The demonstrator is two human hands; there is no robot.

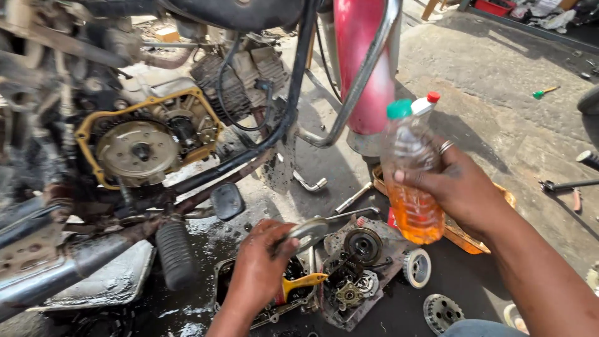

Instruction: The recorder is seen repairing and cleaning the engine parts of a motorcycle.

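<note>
**Bottle held over the open engine cover**

While our right hand grips the bottle of orange liquid upright, our left hand is closed on a metal part lower left of it, above the cover on the ground.

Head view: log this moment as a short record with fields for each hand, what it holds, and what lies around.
Right hand: wrapped around a clear plastic bottle of orange liquid, held upright above the ground; green cap on.
Left hand: grip closed on a round grey metal part, low over the dismantled parts.
Below left hand: yellow-handled brush in a dark oily tray.
Nearby: removed grey engine cover with gears on the ground.
Behind: motorcycle engine with exposed clutch.
</note>
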